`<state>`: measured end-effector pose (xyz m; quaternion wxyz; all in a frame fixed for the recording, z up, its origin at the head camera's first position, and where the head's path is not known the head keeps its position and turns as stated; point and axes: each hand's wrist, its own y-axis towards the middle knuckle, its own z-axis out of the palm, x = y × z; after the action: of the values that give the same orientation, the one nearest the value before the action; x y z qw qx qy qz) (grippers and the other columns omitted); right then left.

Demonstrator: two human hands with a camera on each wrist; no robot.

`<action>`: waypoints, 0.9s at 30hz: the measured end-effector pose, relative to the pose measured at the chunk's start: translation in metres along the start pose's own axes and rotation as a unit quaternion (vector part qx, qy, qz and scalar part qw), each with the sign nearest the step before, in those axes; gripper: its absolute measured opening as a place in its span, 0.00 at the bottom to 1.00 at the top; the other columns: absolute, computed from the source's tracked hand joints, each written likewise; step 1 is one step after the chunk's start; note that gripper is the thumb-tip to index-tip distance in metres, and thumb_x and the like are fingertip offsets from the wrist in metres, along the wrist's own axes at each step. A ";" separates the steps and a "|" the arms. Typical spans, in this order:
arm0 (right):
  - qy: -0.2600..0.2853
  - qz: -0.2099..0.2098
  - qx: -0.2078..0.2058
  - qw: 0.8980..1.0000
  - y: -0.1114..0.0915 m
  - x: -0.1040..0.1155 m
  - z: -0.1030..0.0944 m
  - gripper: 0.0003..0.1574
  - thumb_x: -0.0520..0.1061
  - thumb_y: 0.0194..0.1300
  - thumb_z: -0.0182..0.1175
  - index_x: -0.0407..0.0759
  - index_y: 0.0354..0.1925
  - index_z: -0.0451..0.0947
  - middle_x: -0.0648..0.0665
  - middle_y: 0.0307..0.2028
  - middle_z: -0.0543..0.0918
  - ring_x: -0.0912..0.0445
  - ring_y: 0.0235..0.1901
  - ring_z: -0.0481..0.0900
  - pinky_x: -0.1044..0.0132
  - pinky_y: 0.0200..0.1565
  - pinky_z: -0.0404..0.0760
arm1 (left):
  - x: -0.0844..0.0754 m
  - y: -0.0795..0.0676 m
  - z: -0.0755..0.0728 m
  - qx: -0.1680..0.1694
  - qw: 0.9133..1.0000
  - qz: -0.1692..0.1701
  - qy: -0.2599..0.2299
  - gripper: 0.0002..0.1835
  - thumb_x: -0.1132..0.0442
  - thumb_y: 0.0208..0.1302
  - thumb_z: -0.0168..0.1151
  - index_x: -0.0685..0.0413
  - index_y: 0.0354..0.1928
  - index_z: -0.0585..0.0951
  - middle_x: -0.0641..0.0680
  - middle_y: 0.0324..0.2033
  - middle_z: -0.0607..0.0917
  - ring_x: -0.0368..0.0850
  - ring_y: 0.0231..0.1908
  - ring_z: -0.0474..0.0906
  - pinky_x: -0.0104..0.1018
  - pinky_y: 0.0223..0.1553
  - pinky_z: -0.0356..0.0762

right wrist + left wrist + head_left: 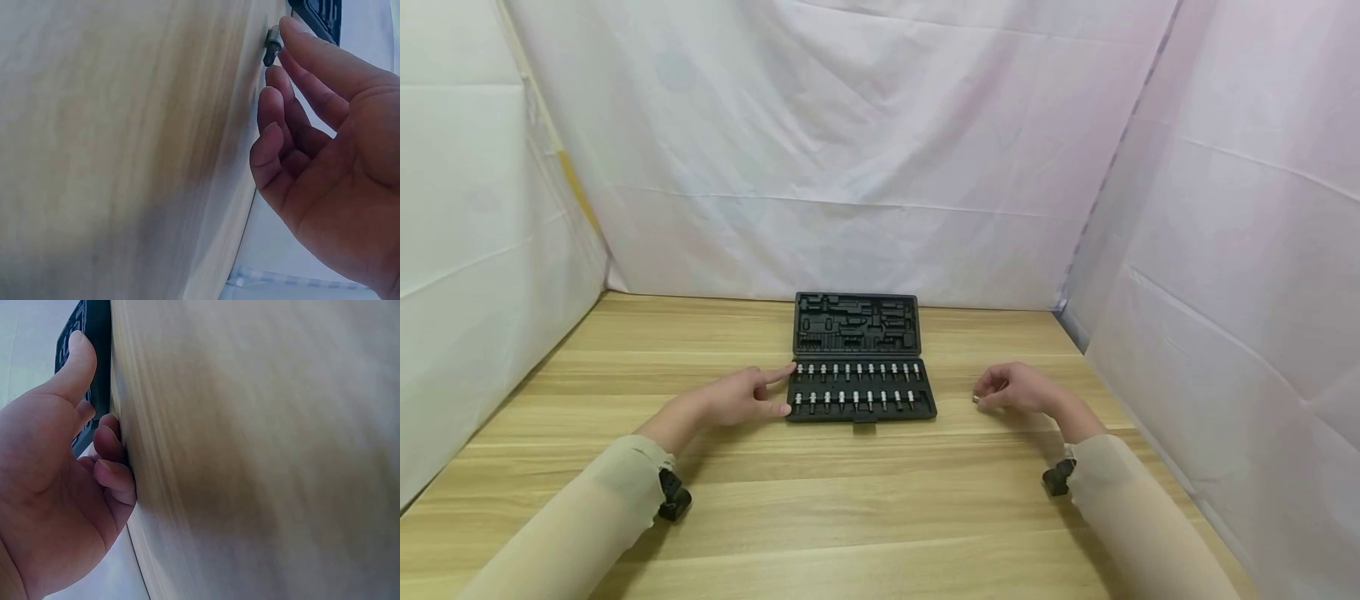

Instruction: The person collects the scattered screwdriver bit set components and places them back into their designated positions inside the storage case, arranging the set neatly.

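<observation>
A black socket bit case (850,384) lies open on the table, with two rows of silver-topped bit sockets (856,400) in its near half. My left hand (747,398) is at its left side, index fingertip at the upper corner and thumb on the lower one. In the left wrist view the thumb (77,362) lies straight over the case edge, while the other fingers are curled near the tabletop. To the right of the case, my right hand (1015,387) pinches a single bit socket (273,45) with thumb and fingertip, close over the table; its dark tip points down.
The case's lid (857,323), moulded with recesses, lies back toward the rear curtain (850,167). White cloth walls (1225,250) stand along both sides of the wooden table (850,517). A black wrist camera (1058,477) sits below each sleeve cuff.
</observation>
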<state>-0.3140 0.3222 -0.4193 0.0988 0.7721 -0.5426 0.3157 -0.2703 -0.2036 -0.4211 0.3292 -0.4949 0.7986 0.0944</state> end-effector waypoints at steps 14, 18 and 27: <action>0.001 -0.006 -0.001 1.000 0.002 0.003 0.003 0.11 0.49 0.74 0.74 0.44 0.48 0.89 0.48 0.43 0.90 0.55 0.41 0.80 0.60 0.46 0.79 | 0.002 0.001 0.000 0.000 1.000 0.006 0.000 0.48 0.43 0.76 0.69 0.46 0.88 0.57 0.52 0.28 0.77 0.42 0.26 0.66 0.38 0.33 0.71; 0.027 -0.003 -0.009 1.000 0.003 0.006 0.005 0.12 0.50 0.76 0.71 0.45 0.51 0.88 0.46 0.45 0.90 0.54 0.44 0.81 0.61 0.47 0.80 | 0.002 0.001 0.000 -0.002 1.000 0.006 0.004 0.48 0.42 0.76 0.69 0.46 0.88 0.57 0.52 0.30 0.78 0.43 0.27 0.66 0.38 0.34 0.71; 0.135 -0.044 -0.011 0.990 0.005 0.015 0.009 0.22 0.46 0.83 0.63 0.37 0.67 0.80 0.33 0.55 0.87 0.45 0.51 0.88 0.54 0.53 0.90 | -0.001 -0.001 0.000 -0.002 1.000 0.005 0.007 0.49 0.42 0.76 0.69 0.46 0.89 0.57 0.54 0.34 0.76 0.44 0.31 0.67 0.40 0.37 0.71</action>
<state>-0.3119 0.3046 -0.4181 0.1938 0.7446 -0.4930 0.4061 -0.2695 -0.2035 -0.4206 0.3222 -0.4926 0.8029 0.0946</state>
